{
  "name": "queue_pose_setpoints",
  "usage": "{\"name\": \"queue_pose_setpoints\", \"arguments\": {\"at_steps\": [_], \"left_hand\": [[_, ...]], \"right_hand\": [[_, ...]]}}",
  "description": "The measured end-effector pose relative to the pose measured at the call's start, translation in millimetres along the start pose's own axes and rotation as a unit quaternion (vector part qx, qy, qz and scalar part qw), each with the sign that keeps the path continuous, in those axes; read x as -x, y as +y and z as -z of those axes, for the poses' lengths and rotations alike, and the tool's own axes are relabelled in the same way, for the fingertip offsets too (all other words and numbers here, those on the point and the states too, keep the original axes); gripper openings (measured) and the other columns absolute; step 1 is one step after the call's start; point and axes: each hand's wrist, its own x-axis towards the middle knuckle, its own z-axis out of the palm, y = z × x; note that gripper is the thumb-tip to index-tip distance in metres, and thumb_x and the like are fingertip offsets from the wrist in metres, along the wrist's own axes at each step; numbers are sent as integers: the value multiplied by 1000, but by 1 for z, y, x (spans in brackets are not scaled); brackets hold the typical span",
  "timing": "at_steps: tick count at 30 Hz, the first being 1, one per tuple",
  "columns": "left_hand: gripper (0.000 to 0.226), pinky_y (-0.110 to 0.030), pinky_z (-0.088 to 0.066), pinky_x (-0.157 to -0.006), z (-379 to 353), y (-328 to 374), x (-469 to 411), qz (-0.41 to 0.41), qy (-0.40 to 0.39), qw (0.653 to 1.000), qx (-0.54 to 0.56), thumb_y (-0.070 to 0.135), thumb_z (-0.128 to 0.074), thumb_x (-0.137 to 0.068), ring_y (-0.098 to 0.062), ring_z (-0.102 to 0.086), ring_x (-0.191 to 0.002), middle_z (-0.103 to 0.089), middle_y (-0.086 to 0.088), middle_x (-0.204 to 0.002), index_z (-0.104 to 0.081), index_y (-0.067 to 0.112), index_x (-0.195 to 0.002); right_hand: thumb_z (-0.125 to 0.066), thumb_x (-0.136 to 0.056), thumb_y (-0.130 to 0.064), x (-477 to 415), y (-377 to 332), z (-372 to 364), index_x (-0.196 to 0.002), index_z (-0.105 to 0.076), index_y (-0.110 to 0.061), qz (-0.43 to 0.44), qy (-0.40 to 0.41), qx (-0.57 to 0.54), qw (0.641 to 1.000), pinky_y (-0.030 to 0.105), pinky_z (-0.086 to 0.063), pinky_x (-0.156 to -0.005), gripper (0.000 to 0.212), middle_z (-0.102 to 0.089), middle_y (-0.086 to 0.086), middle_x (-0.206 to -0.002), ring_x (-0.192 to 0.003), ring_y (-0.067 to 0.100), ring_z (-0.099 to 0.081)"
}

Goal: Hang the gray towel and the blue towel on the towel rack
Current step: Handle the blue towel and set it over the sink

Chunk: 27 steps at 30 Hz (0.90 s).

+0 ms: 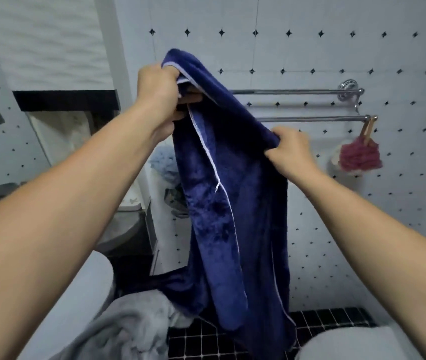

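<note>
I hold the blue towel [232,203], dark blue with pale edging, up in front of the wall. My left hand [158,92] grips its top edge, raised at the level of the upper bar. My right hand [288,152] pinches the same edge lower and to the right, just below the lower bar. The towel hangs long, its bottom reaching the floor tiles. The chrome towel rack [308,92] has two bars on the tiled wall; its left part is hidden behind the towel. The gray towel [128,326] lies crumpled at the bottom left, on a white surface.
A red knitted item [360,155] hangs by a wooden clip from the rack's right end. A light blue bath sponge [163,165] sits behind the towel at left. Black floor tiles [336,320] show below. A white rounded object [354,344] is at the bottom right.
</note>
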Motion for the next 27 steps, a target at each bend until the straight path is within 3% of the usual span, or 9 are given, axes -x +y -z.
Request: {"name": "queue_pose_setpoints", "arguments": {"at_steps": [4, 6, 9, 11, 13, 16, 19, 22, 27], "left_hand": [[25, -23, -47, -65, 12, -41, 0, 45, -7, 999, -4, 14, -41, -91, -16, -74, -69, -72, 1, -69, -66, 18, -94], [28, -17, -54, -63, 24, -85, 11, 89, -52, 994, -22, 26, -46, -97, -9, -71, -69, -71, -2, -83, -66, 13, -112], [45, -25, -48, -95, 72, -186, 37, 165, -85, 979, -89, 34, -43, -101, -4, -64, -103, -65, -2, -125, -48, 14, -141], [59, -36, -33, -114, 94, -246, 58, 210, -149, 956, -140, 31, -52, -98, -13, -46, -133, -46, -3, -150, -31, 18, -152], [83, -30, -29, -114, 94, -277, 72, 234, -219, 938, -135, 29, -65, -91, -17, -34, -141, -31, -3, -158, -14, 20, -156], [104, -16, -40, -97, 76, -270, 60, 179, -304, 928, -118, 24, -80, -79, -12, -45, -131, -35, -2, -153, -9, 24, -155], [86, -30, -48, -101, 57, -258, 56, 117, -353, 920, -124, 13, -84, -69, -11, -58, -120, -57, -2, -135, -38, 16, -142], [52, -35, -53, -95, 54, -252, 54, 98, -275, 944, -151, 8, -84, -69, -17, -67, -104, -70, -8, -115, -62, 8, -117], [23, -16, -53, -66, 64, -221, 30, 53, -163, 980, -100, -2, -80, -71, 1, -65, -70, -72, 1, -81, -70, 10, -87]], "right_hand": [[-59, -68, -4, 29, 36, -26, -52, -38, -16, -87, -15, -32, 996, 15, -26, -41, 28, -40, -4, -49, -57, 23, -40], [-55, -64, -8, 52, 32, -64, -54, -49, -15, -149, -50, -140, 978, 22, -37, -50, 13, -47, -6, -53, -57, 16, -45], [-52, -58, -9, 76, 19, -127, -61, -66, -15, -204, -108, -270, 935, 34, -42, -59, 15, -56, -1, -62, -64, 16, -51], [-53, -57, -9, 76, 17, -151, -76, -68, 1, -221, -127, -295, 921, 36, -41, -62, 27, -58, 6, -68, -67, 18, -53], [-53, -57, -8, 74, 10, -160, -80, -64, 9, -218, -141, -300, 918, 35, -39, -61, 30, -56, 10, -70, -66, 18, -51], [-52, -61, -2, 71, -12, -164, -78, -69, 1, -197, -162, -332, 908, 35, -47, -61, 24, -62, 12, -71, -65, 19, -57], [-51, -64, 2, 63, -31, -156, -79, -69, 5, -168, -169, -365, 900, 35, -46, -62, 24, -61, 15, -71, -67, 21, -56], [-53, -64, 3, 49, -40, -143, -77, -67, 7, -140, -156, -370, 905, 30, -43, -58, 20, -58, 11, -67, -64, 18, -54], [-56, -60, -10, 39, -30, -129, -57, -58, -15, -107, -148, -277, 943, 19, -33, -44, 6, -47, -16, -47, -47, 5, -42]]}}
